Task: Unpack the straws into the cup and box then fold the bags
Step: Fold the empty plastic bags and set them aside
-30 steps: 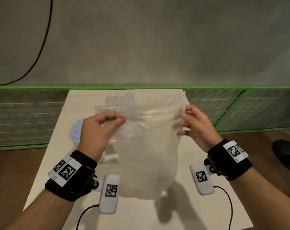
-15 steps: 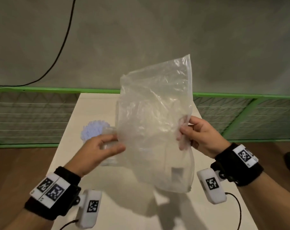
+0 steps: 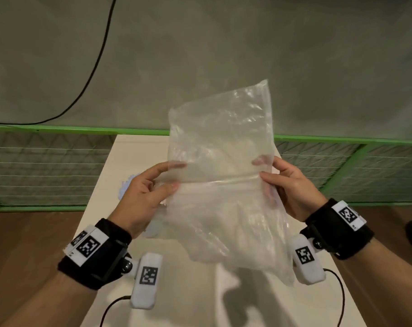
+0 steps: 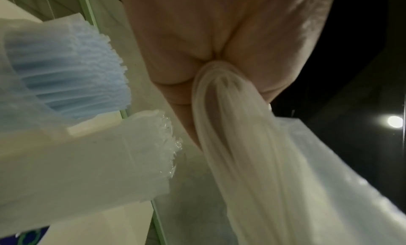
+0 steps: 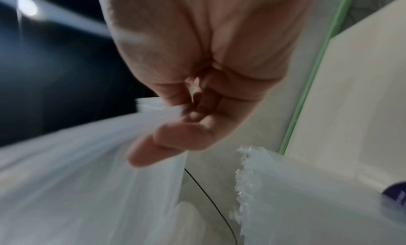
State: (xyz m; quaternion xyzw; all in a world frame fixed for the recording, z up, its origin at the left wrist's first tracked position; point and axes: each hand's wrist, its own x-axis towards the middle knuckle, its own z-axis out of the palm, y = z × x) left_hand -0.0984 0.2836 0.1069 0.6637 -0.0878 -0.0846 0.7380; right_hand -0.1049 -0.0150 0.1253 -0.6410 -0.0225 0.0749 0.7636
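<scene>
One clear bag [image 3: 220,175], two hands, two bundles of straws, one table [image 3: 134,147]

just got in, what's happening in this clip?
A person is holding an empty clear plastic bag up over a white table, the left hand pinching its left edge and the right hand pinching its right edge. A crease runs across the bag between the two hands, so it looks like the folding step. In the left wrist view, blue straws and clear straws stand upright just beside the hand; their containers are hard to make out.
</scene>
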